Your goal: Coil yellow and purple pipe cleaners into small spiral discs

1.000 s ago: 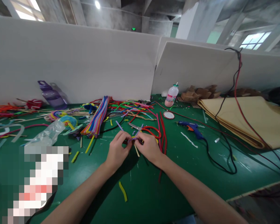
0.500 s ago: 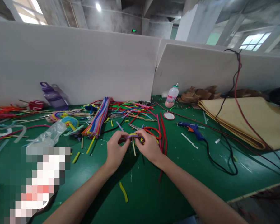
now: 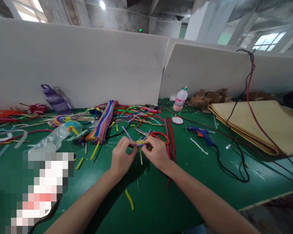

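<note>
No text is legible: markings on the small, green, illuminated rectangular sign (image 3: 140, 30) and the pink-and-white label (image 3: 179, 101) of the translucent, green-capped plastic bottle (image 3: 182, 94) are indistinct.

Light is soft and rather dim; beyond the far edge of the worktop (image 3: 156, 208), a lamp (image 3: 102, 5) glares white and a window (image 3: 270, 41) shines pale. Faint sheen lies along the right edge, and shadow darkens the surface beside the left forearm (image 3: 88, 196). Coarse pixelation masks the near left. The purple-and-yellow strips (image 3: 141, 143) look soft; wide-angle stretching shows at the margins
</note>
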Action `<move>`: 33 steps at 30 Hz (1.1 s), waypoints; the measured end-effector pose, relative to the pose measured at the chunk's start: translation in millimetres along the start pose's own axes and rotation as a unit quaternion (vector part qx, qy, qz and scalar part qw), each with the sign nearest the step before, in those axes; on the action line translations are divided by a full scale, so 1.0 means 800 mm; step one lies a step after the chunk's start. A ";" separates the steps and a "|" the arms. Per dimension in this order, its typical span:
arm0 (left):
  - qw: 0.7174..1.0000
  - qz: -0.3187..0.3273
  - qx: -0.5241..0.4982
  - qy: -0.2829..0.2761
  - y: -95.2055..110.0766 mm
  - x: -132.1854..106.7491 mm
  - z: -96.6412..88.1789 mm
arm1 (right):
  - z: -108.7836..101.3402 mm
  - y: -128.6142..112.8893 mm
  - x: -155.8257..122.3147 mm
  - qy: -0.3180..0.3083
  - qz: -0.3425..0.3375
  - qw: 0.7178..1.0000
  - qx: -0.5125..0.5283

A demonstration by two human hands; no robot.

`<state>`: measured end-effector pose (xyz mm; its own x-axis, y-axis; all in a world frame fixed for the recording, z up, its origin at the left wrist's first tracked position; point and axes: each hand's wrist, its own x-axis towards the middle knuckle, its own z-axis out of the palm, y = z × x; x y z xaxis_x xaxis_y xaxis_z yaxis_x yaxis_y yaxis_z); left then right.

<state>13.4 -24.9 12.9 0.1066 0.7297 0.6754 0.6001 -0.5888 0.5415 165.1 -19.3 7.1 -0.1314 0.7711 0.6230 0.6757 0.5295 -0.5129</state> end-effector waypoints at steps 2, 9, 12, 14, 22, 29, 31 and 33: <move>1.000 0.006 -0.005 -0.008 0.001 0.000 -0.001 | -0.003 0.000 0.001 -0.016 -0.013 1.000 -0.006; 0.997 0.011 -0.071 -0.023 0.006 0.004 -0.003 | -0.005 0.010 0.002 0.004 -0.045 0.999 0.021; 0.981 -0.048 -0.182 -0.050 0.008 0.008 -0.003 | -0.007 0.015 0.005 0.030 0.006 0.992 0.122; 0.955 -0.104 -0.267 -0.075 0.009 0.010 -0.002 | -0.009 0.018 0.008 0.039 0.031 0.983 0.176; 0.729 -0.372 -0.546 -0.181 0.004 0.012 0.004 | -0.007 0.023 0.007 0.029 -0.081 0.984 0.159; 0.673 -0.403 -0.597 -0.169 -0.002 0.011 0.005 | -0.008 0.023 0.008 0.035 -0.114 0.981 0.153; 0.675 -0.401 -0.596 -0.170 -0.002 0.011 0.005 | -0.009 0.023 0.008 0.032 -0.115 0.981 0.150; 0.675 -0.399 -0.598 -0.167 -0.001 0.010 0.005 | -0.008 0.024 0.008 0.029 -0.114 0.983 0.144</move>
<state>17.1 -16.7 15.8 0.4200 0.9007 -0.1114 -0.4764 0.3232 0.8177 181.9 -6.9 5.2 -0.2083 0.6043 0.7691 0.3994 0.7703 -0.4971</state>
